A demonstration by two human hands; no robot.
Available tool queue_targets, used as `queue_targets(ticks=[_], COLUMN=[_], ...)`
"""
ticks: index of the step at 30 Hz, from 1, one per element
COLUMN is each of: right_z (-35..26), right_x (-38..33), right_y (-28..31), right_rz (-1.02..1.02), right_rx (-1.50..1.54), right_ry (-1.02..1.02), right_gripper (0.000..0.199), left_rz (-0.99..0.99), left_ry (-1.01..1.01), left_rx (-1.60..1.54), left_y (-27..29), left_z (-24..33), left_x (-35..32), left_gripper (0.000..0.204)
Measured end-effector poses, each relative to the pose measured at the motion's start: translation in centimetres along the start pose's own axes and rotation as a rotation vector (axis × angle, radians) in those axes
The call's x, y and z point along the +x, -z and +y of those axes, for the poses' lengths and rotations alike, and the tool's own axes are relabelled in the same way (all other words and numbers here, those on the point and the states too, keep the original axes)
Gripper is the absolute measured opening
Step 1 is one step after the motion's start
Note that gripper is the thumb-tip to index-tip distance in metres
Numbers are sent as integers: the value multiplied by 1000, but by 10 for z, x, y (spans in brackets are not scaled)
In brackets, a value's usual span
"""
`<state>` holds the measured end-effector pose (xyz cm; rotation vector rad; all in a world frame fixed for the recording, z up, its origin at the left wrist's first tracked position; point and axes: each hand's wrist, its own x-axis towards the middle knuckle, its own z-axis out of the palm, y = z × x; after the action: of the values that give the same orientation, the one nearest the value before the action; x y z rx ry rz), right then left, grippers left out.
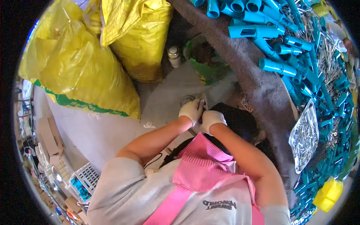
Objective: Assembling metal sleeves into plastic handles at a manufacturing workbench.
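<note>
My left hand (191, 111), in a white glove, is closed around something small and dark that its fingers mostly hide. Close beside it, my right hand (212, 120) is gloved too, its fingers curled in and their grip out of sight. Both hands are low in front of my body, nearly touching. A round, greyish metallic thing (187, 99) shows just beyond my left fingers, too blurred to name. Pink checked apron cloth (204, 150) lies just below the hands, and a black rounded shape (238, 122) is right of them.
Two full yellow sacks (75, 67) (138, 45) stand at the far left. Near them are a white bottle (173, 56) and an open green-sided sack (204, 75). Along the right, a brown-covered surface (258, 82) bears teal tubes (277, 67), metal rods and a silver tray (295, 138).
</note>
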<state>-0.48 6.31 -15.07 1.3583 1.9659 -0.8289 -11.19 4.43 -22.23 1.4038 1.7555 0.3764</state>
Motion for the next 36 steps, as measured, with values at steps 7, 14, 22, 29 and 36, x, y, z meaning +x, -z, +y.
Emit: queue_targets(ticks=[7, 14, 22, 29, 36], right_z=[-1, 28, 89, 78, -63], right_x=[33, -105, -229, -343, -557], right_y=[-21, 35, -76, -181, -337], right_rz=[43, 258, 385, 1375, 1436], right_rx=[-38, 280, 1643, 882, 900], right_ry=[18, 151, -17, -610, -1564], right_gripper=[25, 43, 28, 64, 59], left_rz=[-107, -312, -275, -428, -904], left_ry=[78, -676, -797, -1346, -1692], left_rx=[142, -576, 549, 768, 331], left_y=[-13, 61, 29, -33, -133], left_z=[-23, -3, 84, 214, 246], left_x=[26, -42, -58, -146, -239], left_gripper=[47, 48, 39, 41, 45])
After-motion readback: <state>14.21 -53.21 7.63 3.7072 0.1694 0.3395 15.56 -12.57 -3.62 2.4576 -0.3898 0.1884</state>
